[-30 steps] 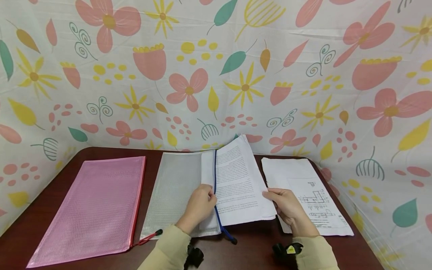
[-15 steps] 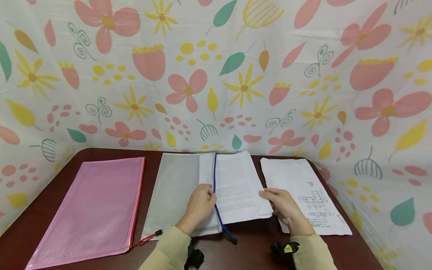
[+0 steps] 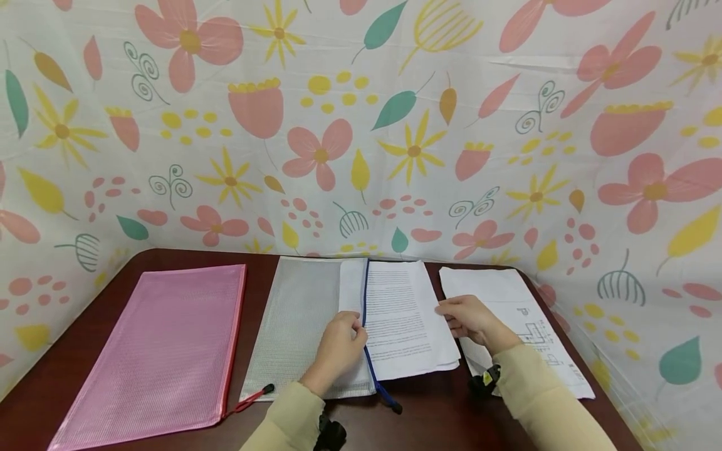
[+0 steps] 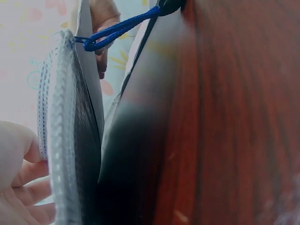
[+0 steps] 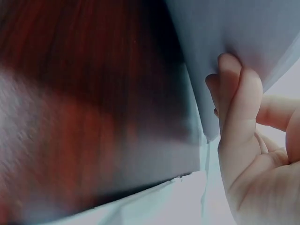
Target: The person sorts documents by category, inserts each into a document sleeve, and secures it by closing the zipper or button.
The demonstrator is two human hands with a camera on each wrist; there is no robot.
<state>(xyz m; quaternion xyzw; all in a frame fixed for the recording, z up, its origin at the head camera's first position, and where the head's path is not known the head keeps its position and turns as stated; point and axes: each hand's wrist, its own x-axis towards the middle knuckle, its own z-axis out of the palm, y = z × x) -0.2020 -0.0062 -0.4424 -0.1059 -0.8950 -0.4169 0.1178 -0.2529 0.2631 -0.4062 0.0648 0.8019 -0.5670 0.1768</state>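
Observation:
A grey mesh zipper folder (image 3: 293,319) with a blue zipper edge lies in the middle of the table. Printed papers (image 3: 397,319) are partly inside it and stick out to the right. My left hand (image 3: 340,344) pinches the folder near its blue-edged opening; in the left wrist view its fingers (image 4: 33,190) are curled at the mesh. With thumb and fingers, my right hand (image 3: 474,319) pinches the right edge of the papers. In the right wrist view, fingertips (image 5: 229,68) press against the underside of the sheets (image 5: 201,89), which stand off the table there.
A pink mesh folder (image 3: 163,351) with a red zipper edge and pull lies to the left. Another paper stack (image 3: 485,282) with line drawings lies to the right, partly under my right forearm. A flower-patterned cloth (image 3: 361,125) hangs behind the dark wooden table (image 3: 429,419).
The raised far corner of the printed papers has come down, so they lie flatter. My right hand has shifted up along their right edge. The left hand keeps its hold on the folder.

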